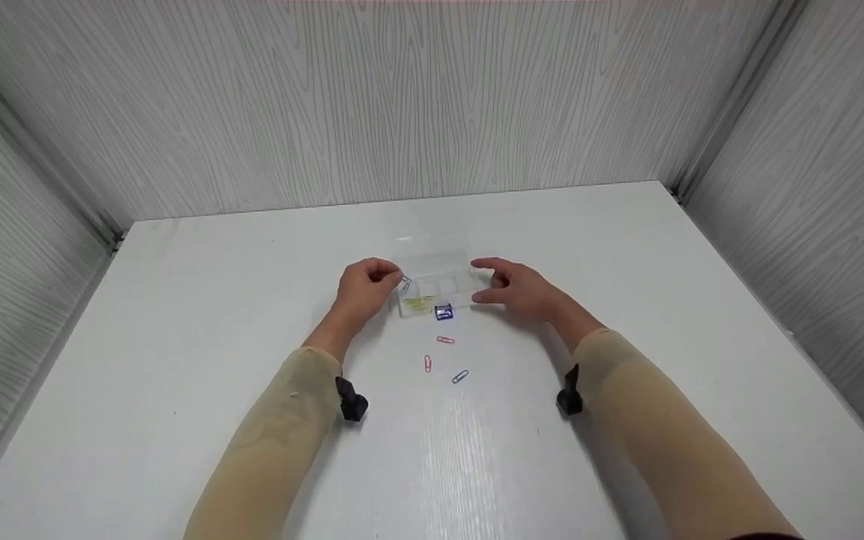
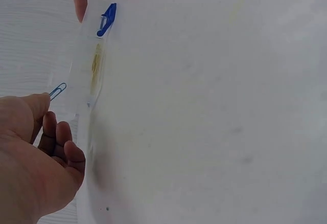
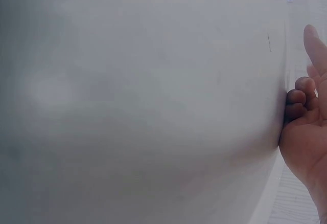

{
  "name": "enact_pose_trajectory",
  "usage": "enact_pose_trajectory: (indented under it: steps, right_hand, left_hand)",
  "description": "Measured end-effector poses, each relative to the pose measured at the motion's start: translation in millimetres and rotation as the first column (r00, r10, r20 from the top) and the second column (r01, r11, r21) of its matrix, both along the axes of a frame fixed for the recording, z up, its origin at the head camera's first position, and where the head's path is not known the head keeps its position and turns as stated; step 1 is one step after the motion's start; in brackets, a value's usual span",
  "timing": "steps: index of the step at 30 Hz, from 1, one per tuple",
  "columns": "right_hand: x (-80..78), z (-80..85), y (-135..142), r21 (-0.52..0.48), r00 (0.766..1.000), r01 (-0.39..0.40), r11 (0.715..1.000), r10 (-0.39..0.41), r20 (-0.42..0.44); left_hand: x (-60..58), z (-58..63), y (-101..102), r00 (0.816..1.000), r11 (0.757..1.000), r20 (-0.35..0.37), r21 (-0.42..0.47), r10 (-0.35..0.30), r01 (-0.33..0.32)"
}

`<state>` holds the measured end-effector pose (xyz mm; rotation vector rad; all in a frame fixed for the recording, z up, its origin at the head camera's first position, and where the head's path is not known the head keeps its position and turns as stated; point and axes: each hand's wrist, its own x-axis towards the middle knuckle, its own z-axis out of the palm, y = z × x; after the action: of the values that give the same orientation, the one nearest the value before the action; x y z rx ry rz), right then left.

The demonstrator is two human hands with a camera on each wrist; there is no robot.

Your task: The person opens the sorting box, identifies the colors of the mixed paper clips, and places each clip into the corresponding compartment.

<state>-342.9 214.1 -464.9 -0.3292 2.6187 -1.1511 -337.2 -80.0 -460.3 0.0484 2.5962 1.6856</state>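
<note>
A clear plastic box (image 1: pixel 439 286) with compartments sits in the middle of the table, its see-through lid (image 1: pixel 432 244) raised at the back. Yellow paper clips (image 1: pixel 418 303) lie in its front left compartment. On the front edge is a blue latch (image 1: pixel 443 312). Between thumb and forefinger my left hand (image 1: pixel 362 289) pinches a blue paper clip (image 2: pixel 58 91) over the box's left end. At the right end, my right hand (image 1: pixel 522 289) keeps thumb and forefinger extended and apart against the box, its other fingers curled in.
In front of the box lie two pink-red paper clips, one paper clip (image 1: pixel 445 340) crosswise and another paper clip (image 1: pixel 427 364) lengthwise. A dark blue paper clip (image 1: pixel 460 376) is nearby. Grey wood-grain panels (image 1: pixel 372 97) border the white table (image 1: pixel 214 315) at the back and sides.
</note>
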Motion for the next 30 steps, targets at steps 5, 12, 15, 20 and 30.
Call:
enact_pose_trajectory:
  steps: [5,12,15,20,30]
  right_hand:
    - [0.2,0.2,-1,-0.002,1.0,-0.005,1.0,0.005,0.005]
    - [-0.1,0.7,-1,0.001,1.0,-0.005,1.0,0.005,0.0]
    - [-0.2,1.1,0,0.004,1.0,-0.006,1.0,0.007,-0.012]
    - [-1.4,0.8,-1,0.005,1.0,0.002,1.0,-0.002,-0.006]
    - [-0.3,-1.8,0,0.039,1.0,0.007,0.999,-0.007,0.002]
  left_hand:
    - [4.0,2.1,-3,1.0,1.0,0.018,-0.016,-0.007,0.007]
    - [15.4,9.3,-5,0.999,1.0,-0.018,0.007,-0.029,0.029]
    - [26.1,13.7,-3,0.995,0.996,-0.052,0.025,-0.08,0.082]
    - [49.9,18.8,0,0.974,0.977,-0.099,0.041,-0.203,0.207]
    - [89.5,17.6,17,0.888,0.886,-0.044,0.066,-0.458,0.46]
